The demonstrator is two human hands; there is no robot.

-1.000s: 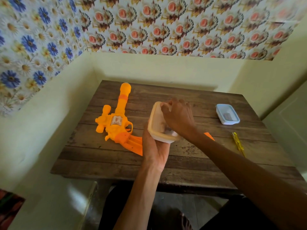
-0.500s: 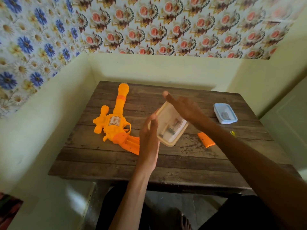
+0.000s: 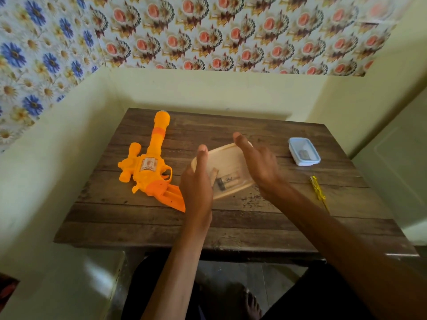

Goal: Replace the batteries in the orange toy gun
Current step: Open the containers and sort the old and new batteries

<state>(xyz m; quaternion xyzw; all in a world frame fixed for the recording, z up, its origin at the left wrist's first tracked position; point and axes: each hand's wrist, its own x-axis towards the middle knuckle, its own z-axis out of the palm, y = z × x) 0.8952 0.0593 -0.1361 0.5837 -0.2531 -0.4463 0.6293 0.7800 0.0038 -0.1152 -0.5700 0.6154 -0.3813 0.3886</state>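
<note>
Head view showed the tub (image 3: 221, 151) pinned between two flat palms, tipped up toward the camera a bit above the table (image 3: 231, 225). The left hand (image 3: 196, 183) pressed its left side and the right hand (image 3: 258, 162) its right side. Fingers on both were straight and relaxed, nothing curled round the rim, just squeezing it from either side.

The big change: a second ago the right hand was dug down inside the tub while the left cupped it from underneath. That hand came out, and as far as I could see it came out with nothing in it. The batteries (image 3: 227, 181) were lying in the low near end of the tub.

So no fresh cell had been picked yet, I'd say. The tilt just gave a better look at what was in there.

The gun (image 3: 147, 167) sat flat on the left of the table, barrel pointing far, grip toward the left hand, nobody touching it. A small box (image 3: 303, 151) and a screwdriver (image 3: 317, 190) lay off to the right, well apart from the hands.
</note>
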